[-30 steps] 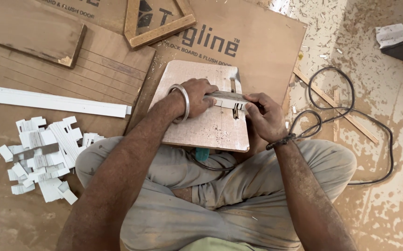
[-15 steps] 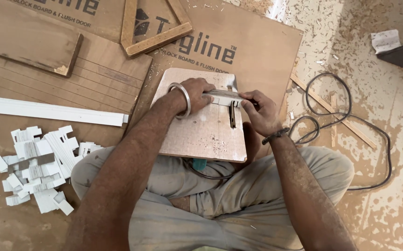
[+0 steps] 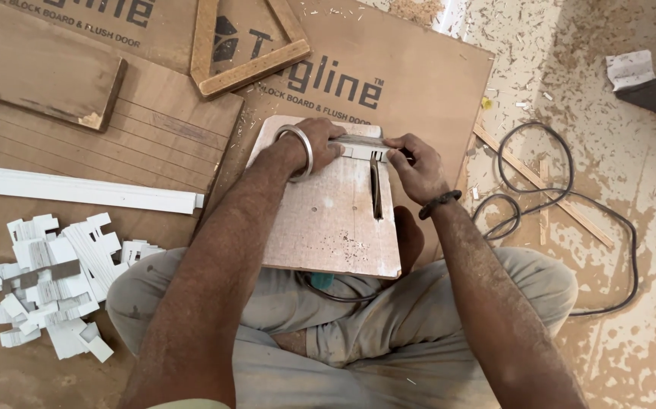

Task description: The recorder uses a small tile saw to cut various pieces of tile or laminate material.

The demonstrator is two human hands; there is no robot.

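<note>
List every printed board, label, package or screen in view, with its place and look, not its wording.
Printed board sheet: flat on the floor at top centre, under the wooden frame; brown, dark lettering and a dark emblem.
Crumpled paper: top right on the dusty floor; white, any marks too small to tell.
Screens, packages: none in view.

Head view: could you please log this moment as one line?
left hand: presses white strip | right hand: grips strip end | board: on lap, blade slot

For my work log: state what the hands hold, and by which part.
Both hands grip a short white strip across the board: left hand at its left end, right hand at its right end.
</note>
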